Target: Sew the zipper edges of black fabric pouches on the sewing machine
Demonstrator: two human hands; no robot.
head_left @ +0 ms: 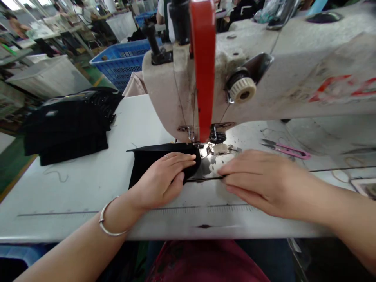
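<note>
At far left, a pile of black cloth (67, 125) is lying near the slanting left edge of the desk (85, 188), showing a small pale label (52, 113) too blurred to read. Behind it, a blue basket (117, 64) is standing beyond the desk; I am not making out clearly what it is holding. Between the pile and my work, a bare stretch of desk is leaving open room, with a loose thread curling on it. The black cloth piece (155, 156) is lying with its right end by the presser foot of the sewing machine (164, 90). My left grip (164, 178) is pressing flat on that end, fingers together, and a ruler scale is running along the front edge below. Past a narrow gap of metal plate (207, 168), my right grip (264, 180) is hanging with fingers bunched; I cannot tell whether they are pinching anything. Farther right, pink-handled snips (293, 152) are lying behind my wrist, and red lettering (331, 88) is showing on the machine arm, unreadable
</note>
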